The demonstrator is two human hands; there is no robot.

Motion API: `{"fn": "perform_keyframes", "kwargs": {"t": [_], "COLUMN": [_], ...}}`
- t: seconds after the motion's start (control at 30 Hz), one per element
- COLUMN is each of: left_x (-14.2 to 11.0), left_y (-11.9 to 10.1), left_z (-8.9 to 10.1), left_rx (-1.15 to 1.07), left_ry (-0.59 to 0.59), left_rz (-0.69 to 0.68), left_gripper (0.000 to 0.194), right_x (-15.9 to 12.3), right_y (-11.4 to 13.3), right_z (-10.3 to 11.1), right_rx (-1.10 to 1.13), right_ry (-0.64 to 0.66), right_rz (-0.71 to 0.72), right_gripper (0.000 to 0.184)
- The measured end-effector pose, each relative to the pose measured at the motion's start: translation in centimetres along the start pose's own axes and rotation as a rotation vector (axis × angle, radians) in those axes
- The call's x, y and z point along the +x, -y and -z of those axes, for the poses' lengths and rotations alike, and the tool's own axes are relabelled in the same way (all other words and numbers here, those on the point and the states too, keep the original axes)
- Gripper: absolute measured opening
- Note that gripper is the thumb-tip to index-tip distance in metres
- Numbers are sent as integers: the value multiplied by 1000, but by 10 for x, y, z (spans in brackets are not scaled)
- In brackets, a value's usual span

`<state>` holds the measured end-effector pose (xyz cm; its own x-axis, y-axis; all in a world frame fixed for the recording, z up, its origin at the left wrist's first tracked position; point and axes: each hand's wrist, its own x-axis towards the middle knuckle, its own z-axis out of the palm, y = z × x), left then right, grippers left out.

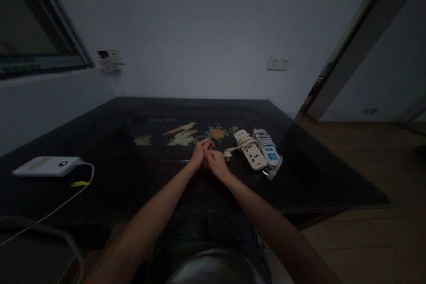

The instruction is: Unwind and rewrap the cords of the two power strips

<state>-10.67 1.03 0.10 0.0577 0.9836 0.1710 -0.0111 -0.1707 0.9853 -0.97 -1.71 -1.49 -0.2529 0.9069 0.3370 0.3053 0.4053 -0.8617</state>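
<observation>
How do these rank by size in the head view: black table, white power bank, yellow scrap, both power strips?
1. Black table
2. White power bank
3. White power strip and blue-faced power strip: too alike to rank
4. Yellow scrap

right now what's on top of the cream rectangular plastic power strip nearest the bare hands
Pale cord is wound around the cream power strip; dark socket holes show on its near half. The surface beneath the windings is covered, and the strip's underside cannot be seen.
</observation>
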Motion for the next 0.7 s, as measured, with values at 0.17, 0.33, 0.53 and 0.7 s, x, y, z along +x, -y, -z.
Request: {"fn": "perform_keyframes", "kwargs": {"t": [0.17, 0.33, 0.53, 0.7], "left_x": [1, -1, 0, 2], "left_y": [1, 0, -1, -1], "left_z": [0, 0, 0, 0], "left_rx": [-4, -4, -4, 0], "left_ry": [-3, -4, -6, -6], "left_rz": [2, 3, 5, 14], "left_gripper": [22, 24, 22, 21], "right_x": [0, 0, 1, 1], "right_y": [0, 0, -2, -3], "right_z": [0, 0, -1, -1], "right_rx": [28, 14, 7, -15], "right_ry": [7, 3, 13, 7], "right_rz": [11, 11, 12, 27], "right_gripper": [56, 57, 59, 59]}}
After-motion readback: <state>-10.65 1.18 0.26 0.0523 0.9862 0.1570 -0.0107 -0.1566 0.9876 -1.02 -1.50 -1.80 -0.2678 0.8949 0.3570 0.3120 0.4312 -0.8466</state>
